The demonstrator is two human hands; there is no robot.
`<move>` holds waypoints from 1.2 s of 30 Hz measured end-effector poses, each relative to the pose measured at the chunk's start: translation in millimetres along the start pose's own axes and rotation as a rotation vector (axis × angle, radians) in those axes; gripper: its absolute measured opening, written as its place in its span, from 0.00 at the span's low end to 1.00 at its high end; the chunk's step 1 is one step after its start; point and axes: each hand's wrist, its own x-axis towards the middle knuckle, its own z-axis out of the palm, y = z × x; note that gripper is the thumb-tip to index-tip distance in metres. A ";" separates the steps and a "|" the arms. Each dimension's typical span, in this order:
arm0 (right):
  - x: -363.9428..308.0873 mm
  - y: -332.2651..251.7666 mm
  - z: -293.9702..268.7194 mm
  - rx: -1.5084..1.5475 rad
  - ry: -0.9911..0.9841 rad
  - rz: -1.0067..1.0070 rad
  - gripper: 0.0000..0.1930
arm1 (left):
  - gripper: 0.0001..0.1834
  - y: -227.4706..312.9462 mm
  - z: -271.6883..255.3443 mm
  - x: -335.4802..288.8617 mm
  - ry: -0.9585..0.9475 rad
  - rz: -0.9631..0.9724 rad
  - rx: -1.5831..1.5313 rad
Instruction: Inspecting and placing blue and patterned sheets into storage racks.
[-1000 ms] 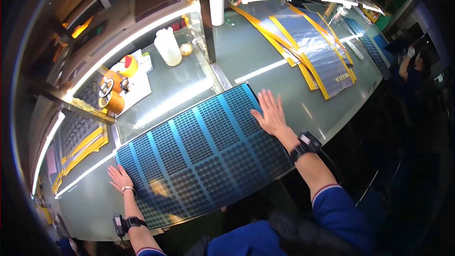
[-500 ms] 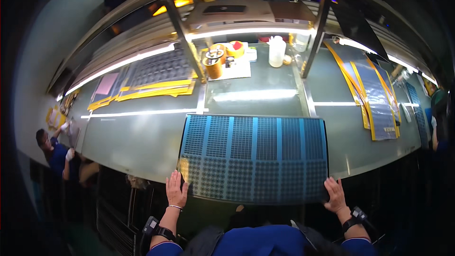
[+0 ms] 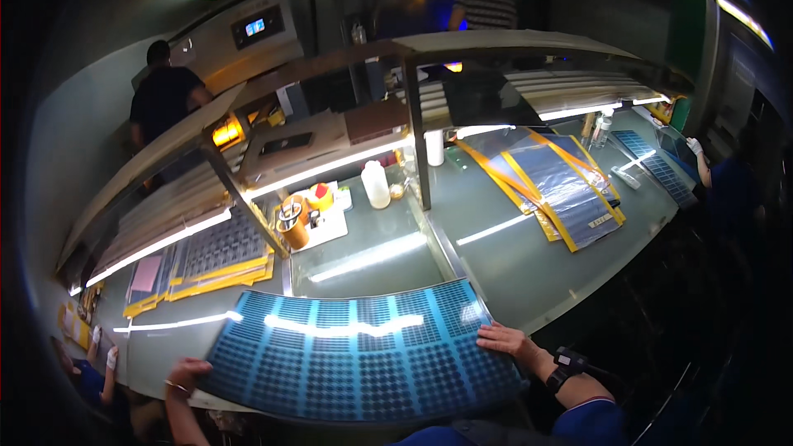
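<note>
A long grey-green table point(image 3: 512, 268) runs under strip lights in a dim workshop, with a shelf frame above it. On its near edge lies a large blue sheet point(image 3: 355, 355) printed with grids of dots. The left hand point(image 3: 188, 372) grips the sheet's left edge, fingers curled onto it. The right hand point(image 3: 505, 339) lies flat on the right edge, fingers spread. Behind stand a white bottle point(image 3: 376, 184) and a tape roll point(image 3: 292, 227); yellow-edged sheets point(image 3: 553, 186) lie to the right.
</note>
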 end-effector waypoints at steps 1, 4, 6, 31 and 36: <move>18.3 -0.5 -1.1 0.103 0.158 0.009 0.15 | 0.06 -18.1 -59.0 17.7 0.072 0.652 0.663; 59.9 -15.6 -31.1 0.299 0.465 -0.001 0.12 | 0.08 67.5 -132.2 14.9 -0.118 0.551 -0.541; 73.2 3.3 -17.4 0.328 0.713 -0.042 0.10 | 0.11 200.3 -85.9 -34.2 0.000 0.564 -0.641; 355.5 150.2 -244.1 1.054 1.154 0.183 0.22 | 0.28 27.5 143.7 -99.6 -0.240 0.062 -0.321; 319.6 208.3 -185.8 0.719 1.653 1.036 0.23 | 0.24 -8.7 134.9 -106.1 0.005 -0.168 -0.620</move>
